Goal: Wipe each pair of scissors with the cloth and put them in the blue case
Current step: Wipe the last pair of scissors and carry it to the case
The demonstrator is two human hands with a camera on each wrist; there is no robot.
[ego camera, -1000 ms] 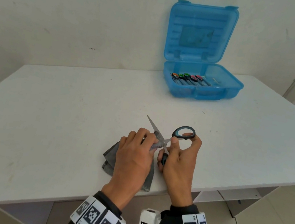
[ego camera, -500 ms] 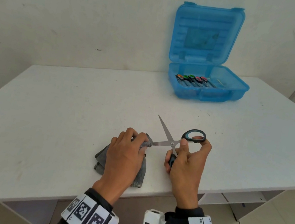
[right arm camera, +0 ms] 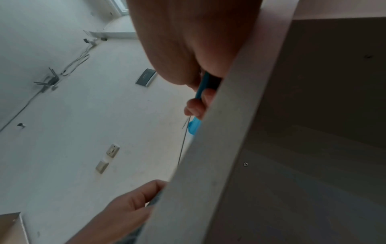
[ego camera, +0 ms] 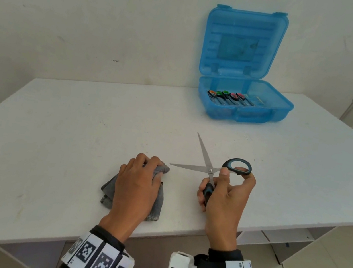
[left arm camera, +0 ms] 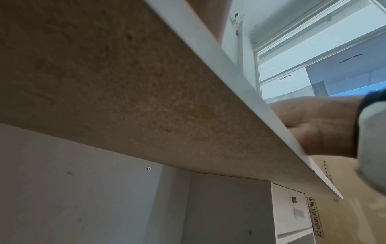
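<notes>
The right hand [ego camera: 225,198] holds a pair of black-handled scissors [ego camera: 210,170] just above the white table [ego camera: 78,129], near its front edge. The thumb is through the upper loop, and the other fingers curl around the lower handle. The blades stand wide apart: one points away toward the wall, the other points left toward the cloth. The pivot sits just beyond the thumb tip.

The left hand [ego camera: 136,185] lies on the grey cloth [ego camera: 154,202], its fingers curled around a bunched corner at the far end. The tip of the leftward blade stops just short of that bunch, with a small gap showing between steel and fabric.

Half a second ago the blade tip was inside the pinched cloth; since then it has come clear, and the two hands have drawn apart. A second ago the hands were nearly touching, with the cloth further up the blade.

The blue case [ego camera: 243,105] stands open at the back of the table on the right, well away from both hands. A row of small scissors with coloured handles [ego camera: 225,96] lies in its tray.
</notes>
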